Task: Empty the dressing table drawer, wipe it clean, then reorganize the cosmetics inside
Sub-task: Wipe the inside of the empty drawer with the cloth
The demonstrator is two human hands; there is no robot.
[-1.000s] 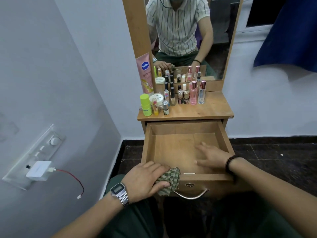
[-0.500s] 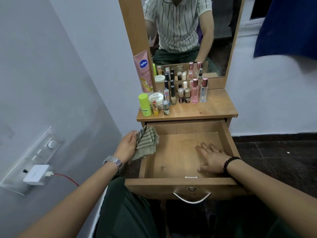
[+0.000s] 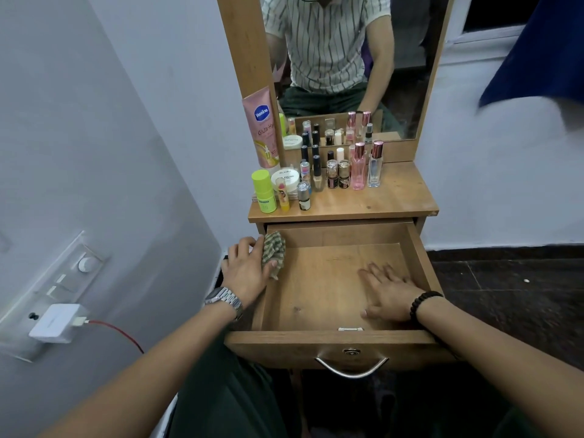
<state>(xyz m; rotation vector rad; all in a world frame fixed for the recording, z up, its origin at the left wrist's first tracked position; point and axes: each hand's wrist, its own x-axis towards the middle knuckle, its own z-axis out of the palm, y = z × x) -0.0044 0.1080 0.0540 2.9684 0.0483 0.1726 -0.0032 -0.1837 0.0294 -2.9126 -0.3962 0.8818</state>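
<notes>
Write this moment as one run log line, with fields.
phase: wiping | left hand: holds cloth on drawer left wall | right hand: flat on floor | cosmetics: on top

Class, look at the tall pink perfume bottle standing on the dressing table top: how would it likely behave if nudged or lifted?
The pink perfume bottle looks tall and narrow, so a sideways nudge would probably tip it. Its see-through body suggests glass: likely fragile, smooth, perhaps slippery. It stands close beside the clear bottle, which it might knock.

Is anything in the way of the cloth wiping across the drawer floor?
Only the right hand, lying flat on the floor of the drawer near its right wall. The left hand holds the cloth at the left wall.
</notes>
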